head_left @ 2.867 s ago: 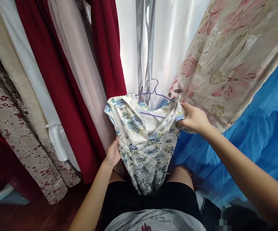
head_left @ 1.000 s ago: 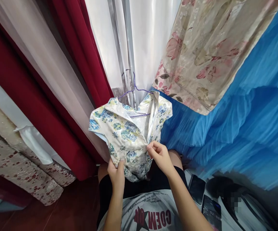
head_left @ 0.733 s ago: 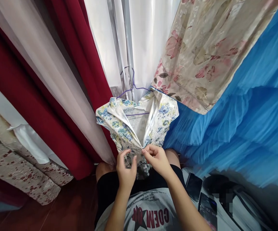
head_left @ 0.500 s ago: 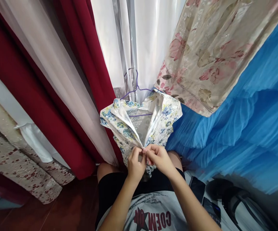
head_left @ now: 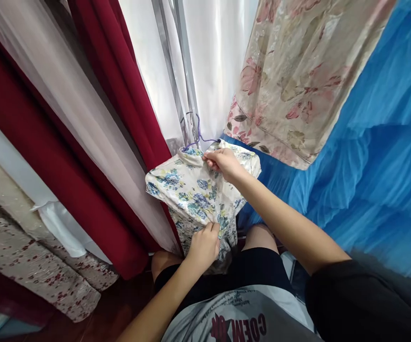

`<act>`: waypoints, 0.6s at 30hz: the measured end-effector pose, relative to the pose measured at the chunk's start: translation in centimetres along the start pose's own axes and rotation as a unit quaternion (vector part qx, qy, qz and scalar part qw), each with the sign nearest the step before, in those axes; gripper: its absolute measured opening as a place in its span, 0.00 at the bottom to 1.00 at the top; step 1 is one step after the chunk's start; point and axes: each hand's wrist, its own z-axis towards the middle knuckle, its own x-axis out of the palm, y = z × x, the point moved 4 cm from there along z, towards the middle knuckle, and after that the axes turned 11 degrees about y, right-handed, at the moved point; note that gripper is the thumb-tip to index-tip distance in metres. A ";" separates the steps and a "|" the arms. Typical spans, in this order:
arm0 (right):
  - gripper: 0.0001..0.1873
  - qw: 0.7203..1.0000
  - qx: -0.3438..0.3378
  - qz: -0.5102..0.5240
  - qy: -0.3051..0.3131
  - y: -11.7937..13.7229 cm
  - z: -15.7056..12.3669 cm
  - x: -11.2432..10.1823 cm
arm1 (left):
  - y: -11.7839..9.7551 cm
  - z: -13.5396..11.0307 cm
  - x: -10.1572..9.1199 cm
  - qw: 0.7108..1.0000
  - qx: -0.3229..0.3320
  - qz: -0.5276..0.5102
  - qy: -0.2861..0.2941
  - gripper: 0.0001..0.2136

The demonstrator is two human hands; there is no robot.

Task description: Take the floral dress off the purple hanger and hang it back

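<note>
A white dress [head_left: 194,192] with blue, green and yellow flowers hangs on a purple hanger [head_left: 199,130] in front of my knees. Its opening is drawn together from my left hand up to near the collar. My right hand [head_left: 223,164] pinches at the top of that opening, just below the collar; the zipper pull between its fingertips is hidden. Lower down, my left hand [head_left: 203,244] grips the dress fabric at the bottom of the opening. The dress's lower part hangs crumpled between my legs.
Red curtain-like cloth [head_left: 127,223], pale sheer cloth and patterned garments hang at the left. White cloth [head_left: 219,61] with grey ribbons hangs behind the hanger. At the right are a beige floral garment [head_left: 291,85] and a blue ruffled one [head_left: 387,156].
My right hand has moved up from beside my left hand to the collar, and the dress's V-shaped opening has closed. The left hand stays low on the dress.
</note>
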 end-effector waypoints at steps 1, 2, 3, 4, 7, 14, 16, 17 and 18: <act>0.11 1.000 -0.004 -0.015 0.008 0.0 -0.3 0.2 | 0.3 0.2 -0.6 0.999 0.012 -0.031 -0.015 0.12; 0.10 0.999 -0.010 -0.030 0.015 -0.1 -0.7 0.4 | 0.8 0.4 -1.5 0.997 0.026 -0.067 -0.042 0.09; 0.10 0.999 -0.015 -0.043 0.018 -0.3 -1.2 0.5 | 1.3 0.8 -2.9 0.990 0.040 -0.105 -0.079 0.09; 0.09 0.998 -0.022 -0.055 0.019 -0.5 -1.7 0.5 | 1.9 1.2 -4.7 0.980 0.051 -0.143 -0.128 0.10; 0.09 0.994 -0.062 -0.092 0.019 -0.5 -2.9 0.1 | 3.7 3.1 -11.3 0.930 0.060 -0.224 -0.285 0.12; 0.09 0.968 -0.128 -0.214 -0.007 -0.6 -3.0 -0.8 | 2.4 8.0 -19.5 0.928 0.124 -0.138 -0.322 0.13; 0.10 0.944 -0.153 -0.291 -0.037 -1.7 -2.7 -0.9 | 2.1 7.7 -20.3 0.914 0.117 -0.157 -0.356 0.13; 0.10 0.933 -0.152 -0.324 -0.041 -2.5 -2.6 -0.9 | 2.4 7.4 -20.8 0.901 0.113 -0.174 -0.382 0.13; 0.10 0.927 -0.139 -0.348 -0.036 -3.5 -2.5 -0.9 | 3.0 6.9 -21.3 0.885 0.106 -0.190 -0.411 0.13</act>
